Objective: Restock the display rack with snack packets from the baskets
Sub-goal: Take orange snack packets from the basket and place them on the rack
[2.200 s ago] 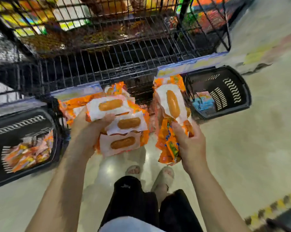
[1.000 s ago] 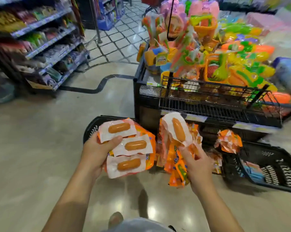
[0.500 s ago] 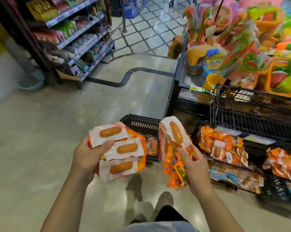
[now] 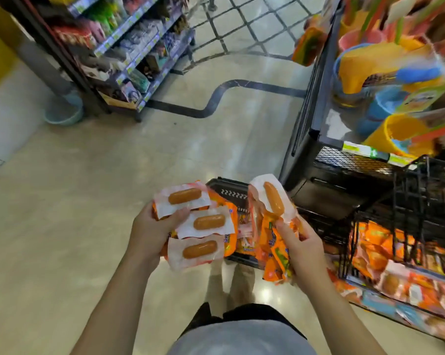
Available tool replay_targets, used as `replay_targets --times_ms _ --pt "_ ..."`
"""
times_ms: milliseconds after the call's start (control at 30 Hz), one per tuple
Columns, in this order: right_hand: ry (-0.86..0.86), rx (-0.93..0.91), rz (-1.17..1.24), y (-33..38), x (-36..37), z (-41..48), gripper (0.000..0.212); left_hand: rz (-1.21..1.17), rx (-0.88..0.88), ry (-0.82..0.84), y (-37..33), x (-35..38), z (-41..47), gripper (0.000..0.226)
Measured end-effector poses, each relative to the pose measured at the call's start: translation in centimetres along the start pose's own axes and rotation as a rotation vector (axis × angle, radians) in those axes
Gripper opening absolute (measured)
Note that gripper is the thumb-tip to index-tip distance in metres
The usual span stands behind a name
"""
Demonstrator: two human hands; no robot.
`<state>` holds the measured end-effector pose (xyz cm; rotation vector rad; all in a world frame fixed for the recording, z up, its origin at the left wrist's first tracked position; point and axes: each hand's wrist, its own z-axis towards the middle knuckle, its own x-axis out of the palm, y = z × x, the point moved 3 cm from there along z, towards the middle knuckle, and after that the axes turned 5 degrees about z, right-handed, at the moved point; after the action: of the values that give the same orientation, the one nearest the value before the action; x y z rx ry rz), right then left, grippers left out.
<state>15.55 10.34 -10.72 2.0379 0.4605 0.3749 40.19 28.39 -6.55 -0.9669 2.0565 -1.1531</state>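
My left hand (image 4: 152,230) grips a fanned stack of three sausage snack packets (image 4: 203,222), white and orange, each showing a sausage. My right hand (image 4: 302,248) grips a bunch of orange packets (image 4: 271,226) with one sausage packet upright on top. A black basket (image 4: 229,192) stands on the floor just beyond both hands, partly hidden by the packets. The black wire display rack (image 4: 411,198) is at the right; its lower shelf holds several orange snack packets (image 4: 385,249).
Colourful plastic toys (image 4: 385,65) fill the rack's top at the upper right. A shelf unit of packaged goods (image 4: 129,47) stands at the upper left, with a pale basin (image 4: 65,116) by a grey post. My feet and dark trousers are below the hands on glossy floor.
My view has swung left from the rack's front to its end. Both hands keep the same packets and stay level in front of me. The floor basket has come closer.
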Motion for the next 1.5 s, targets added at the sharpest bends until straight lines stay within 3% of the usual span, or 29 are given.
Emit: replay_targets --times_ms 233,433,533,767,1033,1200,1300,1433,1500 --pt "-0.044 0.096 -0.063 -0.4 1.4 7.9 0.037 0.114 -0.071 0.023 0.0 2.7 8.7 0.053" --pt "-0.138 0.172 -0.152 -5.1 1.7 13.7 0.057 0.201 -0.123 0.07 4.7 5.5 16.2 0.046" --pt "-0.185 0.186 -0.194 -9.2 1.2 16.8 0.067 0.244 -0.163 0.094 9.0 6.9 20.2 0.049" --pt "-0.291 0.249 -0.254 -21.5 -0.4 24.6 0.047 0.351 -0.223 0.133 22.3 9.7 29.7 0.054" --pt "-0.242 0.354 -0.282 -35.9 -0.2 32.9 0.051 0.469 -0.287 0.203 37.2 13.3 38.4 0.041" --pt "-0.135 0.434 -0.581 -41.4 -0.1 36.2 0.073 0.603 -0.311 0.282 44.0 14.5 41.8 0.054" --pt "-0.012 0.383 -0.874 -43.2 0.4 37.7 0.083 0.755 -0.261 0.336 47.2 14.9 42.8 0.073" --pt "0.114 0.332 -1.082 -44.9 1.3 38.5 0.099 0.893 -0.283 0.36 49.9 14.2 43.5 0.077" --pt "0.134 0.319 -1.19 -45.6 1.6 38.6 0.108 0.974 -0.268 0.348 50.5 13.8 43.7 0.096"
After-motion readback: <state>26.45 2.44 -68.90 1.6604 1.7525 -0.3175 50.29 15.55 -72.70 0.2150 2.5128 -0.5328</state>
